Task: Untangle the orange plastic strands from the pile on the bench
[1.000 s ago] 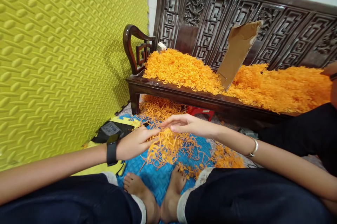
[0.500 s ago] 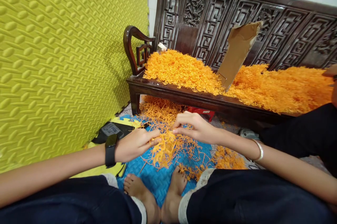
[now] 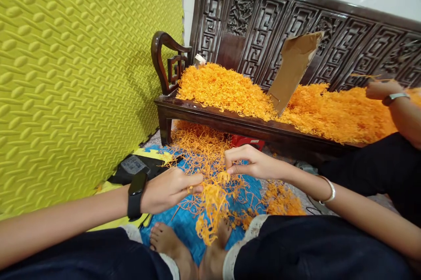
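Observation:
My left hand [image 3: 171,188], with a black watch on its wrist, is closed in a pinch on a dangling cluster of orange plastic-looking strands [image 3: 212,205]. To its right, my right hand [image 3: 250,161] pinches a small curly orange piece [image 3: 224,177] between thumb and fingertips. A white bangle circles that wrist. Whether this piece is joined to the cluster, I cannot tell. Below and behind both hands, a tangle of thin orange strands [image 3: 200,141] spreads over the blue foam mat [image 3: 187,231].
A carved dark wooden bench [image 3: 210,115] bears heaps of curly orange pieces [image 3: 223,89], with a cardboard piece [image 3: 292,69] standing between them. Another person's hand [image 3: 381,90] is over the right heap. A red stool [image 3: 246,141] sits underneath. Yellow foam matting [image 3: 82,73] covers the left side.
The orange cluster hangs lower and longer from my left hand. My right hand has drawn slightly right with a small orange piece. The other person's hand has come into view over the right heap.

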Action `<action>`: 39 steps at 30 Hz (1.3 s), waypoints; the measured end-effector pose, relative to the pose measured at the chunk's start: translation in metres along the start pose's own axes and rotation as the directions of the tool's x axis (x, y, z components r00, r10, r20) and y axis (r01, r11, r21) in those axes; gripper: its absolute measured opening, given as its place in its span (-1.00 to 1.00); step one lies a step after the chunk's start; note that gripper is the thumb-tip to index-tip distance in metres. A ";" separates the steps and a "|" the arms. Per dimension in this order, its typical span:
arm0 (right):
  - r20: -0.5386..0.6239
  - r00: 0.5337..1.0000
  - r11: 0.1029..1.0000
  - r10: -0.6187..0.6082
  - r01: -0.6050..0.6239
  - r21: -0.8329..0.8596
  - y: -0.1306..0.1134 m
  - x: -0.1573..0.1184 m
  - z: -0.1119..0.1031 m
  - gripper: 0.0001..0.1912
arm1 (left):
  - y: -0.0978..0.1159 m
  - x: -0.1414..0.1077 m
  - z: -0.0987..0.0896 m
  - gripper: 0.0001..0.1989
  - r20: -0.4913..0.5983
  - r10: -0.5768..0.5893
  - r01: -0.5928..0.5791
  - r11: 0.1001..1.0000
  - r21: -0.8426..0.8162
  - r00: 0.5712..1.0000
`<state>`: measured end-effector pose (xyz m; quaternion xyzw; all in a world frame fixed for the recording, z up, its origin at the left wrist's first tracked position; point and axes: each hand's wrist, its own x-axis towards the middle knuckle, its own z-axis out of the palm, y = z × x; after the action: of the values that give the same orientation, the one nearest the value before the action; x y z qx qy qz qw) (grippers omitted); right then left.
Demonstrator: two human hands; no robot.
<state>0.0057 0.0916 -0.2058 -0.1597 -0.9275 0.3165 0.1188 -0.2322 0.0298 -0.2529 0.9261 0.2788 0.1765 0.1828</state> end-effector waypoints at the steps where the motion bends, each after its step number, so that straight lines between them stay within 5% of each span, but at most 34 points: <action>1: 0.006 1.000 1.000 0.010 -0.010 0.015 -0.001 0.000 -0.001 -0.77 | 0.000 0.000 0.000 -0.50 -0.001 0.008 -0.008 1.000 -0.023 1.000; 9: 0.090 0.991 0.989 0.101 -0.110 0.096 0.003 -0.001 -0.005 -0.75 | 0.000 -0.001 0.005 -0.48 0.025 -0.043 0.043 0.999 -0.017 0.999; 12: -0.088 0.972 0.974 0.220 -0.213 0.083 0.028 -0.024 -0.022 -0.73 | -0.008 -0.013 0.004 -0.46 0.035 -0.049 0.049 0.999 -0.020 0.998; 15: -0.329 0.882 0.941 0.338 -0.315 0.121 0.059 -0.056 -0.030 -0.73 | -0.019 -0.022 0.004 -0.43 -0.032 -0.090 0.090 0.996 -0.012 0.995; 19: -0.358 0.836 0.909 0.416 -0.385 0.159 0.094 -0.070 -0.015 -0.72 | -0.023 -0.016 0.008 -0.50 0.021 -0.111 0.112 0.992 -0.055 0.994; 22: -0.607 0.621 0.868 0.496 -0.377 0.324 0.111 -0.053 -0.031 -0.66 | -0.017 -0.006 0.012 -0.56 0.045 -0.132 0.136 0.987 -0.090 0.990; 25: -0.759 0.374 0.846 0.533 -0.263 0.464 0.120 -0.035 -0.083 -0.46 | -0.013 -0.002 0.016 -0.58 -0.006 -0.163 0.161 0.980 -0.116 0.987; 28: -0.683 0.296 0.742 0.667 -0.190 0.642 0.123 -0.030 -0.117 -0.23 | -0.014 -0.004 0.017 -0.59 -0.060 -0.175 0.165 0.977 -0.133 0.983; 31: -0.566 0.374 0.665 0.735 -0.229 0.711 0.116 -0.033 -0.099 -0.34 | -0.015 -0.004 0.017 -0.61 -0.071 -0.202 0.191 0.972 -0.139 0.977; 34: -0.396 0.589 0.632 0.704 -0.267 0.727 0.093 -0.032 -0.056 -0.60 | -0.014 0.000 0.016 -0.65 -0.066 -0.227 0.217 0.967 -0.132 0.972; 37: -0.265 0.806 0.736 0.529 -0.280 0.617 0.056 -0.023 -0.026 -0.68 | -0.010 0.007 0.017 -0.67 -0.037 -0.219 0.214 0.970 -0.112 0.975; 39: -0.149 0.902 0.823 0.405 -0.288 0.489 0.031 -0.013 -0.015 -0.66 | -0.006 0.011 0.018 -0.68 -0.027 -0.211 0.207 0.973 -0.099 0.977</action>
<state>0.0294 0.1186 -0.2151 -0.3324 -0.7598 0.5190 0.2073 -0.2189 0.0368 -0.2686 0.8783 0.3693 0.1869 0.2394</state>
